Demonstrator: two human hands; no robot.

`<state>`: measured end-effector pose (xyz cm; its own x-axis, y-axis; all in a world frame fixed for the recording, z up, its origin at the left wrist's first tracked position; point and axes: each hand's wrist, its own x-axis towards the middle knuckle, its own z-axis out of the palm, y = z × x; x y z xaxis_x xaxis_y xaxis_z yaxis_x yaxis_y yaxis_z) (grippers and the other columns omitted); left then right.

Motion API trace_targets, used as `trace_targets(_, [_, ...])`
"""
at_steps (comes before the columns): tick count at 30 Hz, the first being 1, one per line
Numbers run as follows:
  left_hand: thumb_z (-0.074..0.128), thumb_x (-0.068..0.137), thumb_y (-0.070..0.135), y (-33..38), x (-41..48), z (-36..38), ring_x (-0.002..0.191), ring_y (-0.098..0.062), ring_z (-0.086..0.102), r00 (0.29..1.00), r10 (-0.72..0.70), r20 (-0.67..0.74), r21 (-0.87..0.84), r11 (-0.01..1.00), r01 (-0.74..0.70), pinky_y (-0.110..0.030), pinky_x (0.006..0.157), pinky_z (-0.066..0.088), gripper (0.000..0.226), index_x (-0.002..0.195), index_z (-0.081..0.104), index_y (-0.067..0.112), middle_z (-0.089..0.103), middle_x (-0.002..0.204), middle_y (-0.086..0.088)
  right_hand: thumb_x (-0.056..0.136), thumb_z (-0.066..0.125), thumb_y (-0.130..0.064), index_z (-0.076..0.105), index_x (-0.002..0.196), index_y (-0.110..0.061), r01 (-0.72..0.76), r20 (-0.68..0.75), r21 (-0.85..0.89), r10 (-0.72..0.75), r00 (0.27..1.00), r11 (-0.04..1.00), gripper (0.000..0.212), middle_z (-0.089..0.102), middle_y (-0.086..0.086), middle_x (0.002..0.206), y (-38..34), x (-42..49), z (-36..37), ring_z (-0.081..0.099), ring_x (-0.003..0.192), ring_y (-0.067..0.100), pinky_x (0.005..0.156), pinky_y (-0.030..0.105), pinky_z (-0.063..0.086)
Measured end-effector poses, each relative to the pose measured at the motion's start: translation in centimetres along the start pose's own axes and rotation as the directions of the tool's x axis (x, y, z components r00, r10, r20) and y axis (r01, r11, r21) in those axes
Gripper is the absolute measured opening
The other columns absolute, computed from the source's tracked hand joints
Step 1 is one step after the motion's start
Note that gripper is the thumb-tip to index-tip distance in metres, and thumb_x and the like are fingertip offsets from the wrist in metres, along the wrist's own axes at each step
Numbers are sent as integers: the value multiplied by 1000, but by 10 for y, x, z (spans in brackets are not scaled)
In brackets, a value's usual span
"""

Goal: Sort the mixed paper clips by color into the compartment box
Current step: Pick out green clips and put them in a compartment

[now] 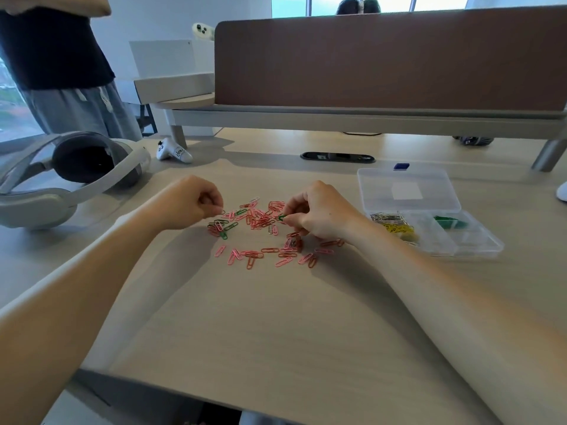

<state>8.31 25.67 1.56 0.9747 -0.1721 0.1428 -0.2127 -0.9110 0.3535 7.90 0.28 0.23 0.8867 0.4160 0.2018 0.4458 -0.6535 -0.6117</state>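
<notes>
Forearms (pixel 92 302) stretched over desk (pixel 276 332) to mixed paper clips (pixel 260 231), mostly pink. Right hand (pixel 319 213) pinched green clip (pixel 281 217), likely for compartment box (pixel 491 245) beside it, holding sorted greens (pixel 449 223). Left hand (pixel 190 204), fingers curled, pinched dark clip (pixel 221 212) at pile edge.

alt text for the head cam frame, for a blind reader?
Two bare hands work a pile of pink, red and green paper clips on a pale wooden desk: the right hand pinches a green paper clip, the left hand a dark paper clip. To the right, an open clear plastic compartment box holds yellow clips, green clips and silver clips in separate compartments.
</notes>
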Motion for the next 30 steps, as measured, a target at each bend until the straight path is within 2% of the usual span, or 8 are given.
trace_targets(4, [74, 81, 15, -20, -3, 0, 74, -11, 64, 995, -84, 52, 3, 996, 84, -28, 82, 52, 12, 91, 71, 21, 70, 77, 3, 86, 72, -14, 73, 84, -17, 18, 41, -37, -16, 999, 999, 4, 58, -17, 66, -5, 4, 5, 54, 62, -3, 56, 9, 37])
trace_targets(9, [72, 84, 17, -20, -4, 11, 78, -16, 64, 994, -69, 81, -65, 995, 74, -31, 84, 53, 11, 90, 71, 26, 70, 82, -1, 86, 71, -11, 75, 90, -11, 40, 63, -47, -37, 997, 998, 6, 58, -16, 66, -15, 18, 12, 55, 61, -4, 55, 10, 39])
trace_targets(14, [70, 85, 15, -5, 8, 16, 53, 4, 52, 992, 36, 123, -62, 998, -29, -14, 60, 39, 14, 97, 69, 24, 63, 67, 6, 86, 71, -9, 76, 95, -11, 51, 83, -73, -44, 996, 996, 11, 65, -7, 77, -23, 35, 17, 58, 65, 0, 58, 11, 42])
trace_targets(17, [69, 86, 16, 1, 16, 18, 53, -2, 47, 988, 85, 132, -9, 996, -84, -10, 52, 34, 12, 95, 71, 22, 58, 66, 5, 86, 70, -10, 76, 96, -12, 53, 93, -139, -40, 995, 989, 12, 65, -5, 80, -25, 44, 16, 59, 73, 7, 65, 18, 43])
trace_targets(20, [69, 86, 17, -2, 20, 19, 60, -7, 47, 987, 87, 134, 12, 996, -89, -12, 55, 36, 10, 94, 72, 22, 62, 74, 0, 86, 71, -12, 76, 96, -13, 56, 97, -137, -43, 994, 989, 12, 63, -10, 77, -26, 49, 15, 58, 75, 6, 68, 18, 43])
trace_targets(24, [72, 83, 19, -11, 22, 22, 76, -11, 56, 991, 66, 114, 9, 998, -68, -21, 68, 44, 9, 90, 71, 25, 63, 84, 7, 86, 70, -12, 76, 97, -15, 55, 106, -124, -42, 993, 991, 13, 72, -1, 97, -19, 52, 20, 63, 87, 12, 78, 25, 51])
trace_targets(27, [73, 82, 18, -16, 21, 22, 86, -11, 57, 993, 58, 103, 14, 998, -60, -28, 80, 48, 10, 88, 70, 26, 64, 92, 7, 87, 70, -14, 76, 96, -17, 47, 121, -121, -32, 992, 992, 12, 70, -4, 90, -17, 52, 24, 62, 85, 11, 77, 27, 52])
trace_targets(30, [73, 82, 16, -18, 20, 22, 85, -12, 58, 991, 64, 115, 22, 998, -67, -30, 82, 50, 12, 88, 70, 26, 65, 90, 6, 86, 71, -14, 75, 91, -19, 51, 170, -109, -32, 985, 993, 8, 63, -11, 77, -20, 52, 24, 59, 75, 6, 64, 20, 44])
